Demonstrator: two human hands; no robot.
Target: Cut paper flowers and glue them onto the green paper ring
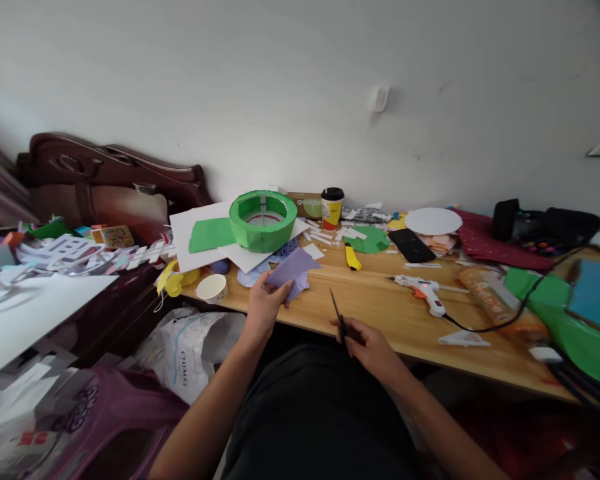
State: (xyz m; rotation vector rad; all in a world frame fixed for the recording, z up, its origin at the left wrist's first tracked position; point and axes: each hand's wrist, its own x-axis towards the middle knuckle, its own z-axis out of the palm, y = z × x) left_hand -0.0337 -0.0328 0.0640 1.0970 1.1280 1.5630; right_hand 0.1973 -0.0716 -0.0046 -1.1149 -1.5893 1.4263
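Observation:
My left hand [264, 303] pinches a piece of light purple paper [295, 268] at its lower left corner, holding it just above the front edge of the wooden table [380, 313]. My right hand [367, 340] is closed around the handles of dark scissors [337, 312], whose blades point up and away from me. The blades are apart from the purple paper, a little to its right. Behind the paper stands a green paper-covered ring [263, 219] on white sheets [200, 233].
A glue gun [425, 291] with a black cord lies right of centre. A yellow utility knife [351, 258], a black phone [411, 245], a coffee cup [332, 207], a small white cup [212, 288] and paper scraps cover the table. White plastic bags [190, 347] sit left of my lap.

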